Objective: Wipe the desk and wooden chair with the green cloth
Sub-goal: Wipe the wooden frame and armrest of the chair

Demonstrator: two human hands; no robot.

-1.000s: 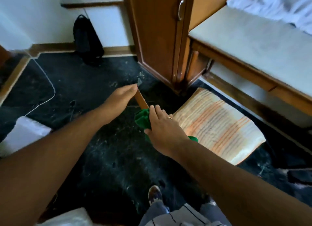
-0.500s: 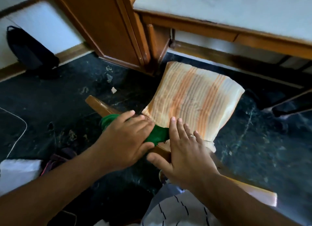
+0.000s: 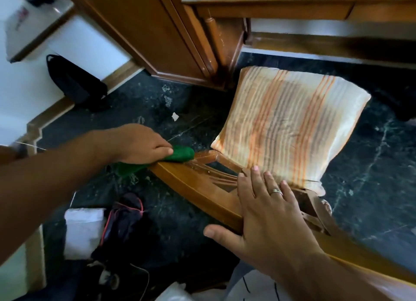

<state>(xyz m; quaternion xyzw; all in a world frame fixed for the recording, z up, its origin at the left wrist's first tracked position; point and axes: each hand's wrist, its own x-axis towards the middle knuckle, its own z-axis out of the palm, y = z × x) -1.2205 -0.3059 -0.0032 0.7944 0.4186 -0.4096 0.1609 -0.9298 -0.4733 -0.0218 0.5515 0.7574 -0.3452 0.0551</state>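
Note:
The wooden chair stands below me, its curved top rail running from centre left to lower right. A striped orange and cream cushion lies on its seat. My left hand presses the green cloth against the left end of the rail, fingers closed over the cloth. My right hand lies flat on the rail's middle, fingers spread, a ring on one finger. The desk with its pale top runs along the upper right.
A wooden cabinet stands at the upper centre beside the desk. On the dark marble floor a black bag leans on the white wall, and a white block, dark clothing and cables lie at the lower left.
My left hand has taken the cloth and slid it left along the rail to its end. My right hand stays flat on the rail. The view has come closer to the chair.

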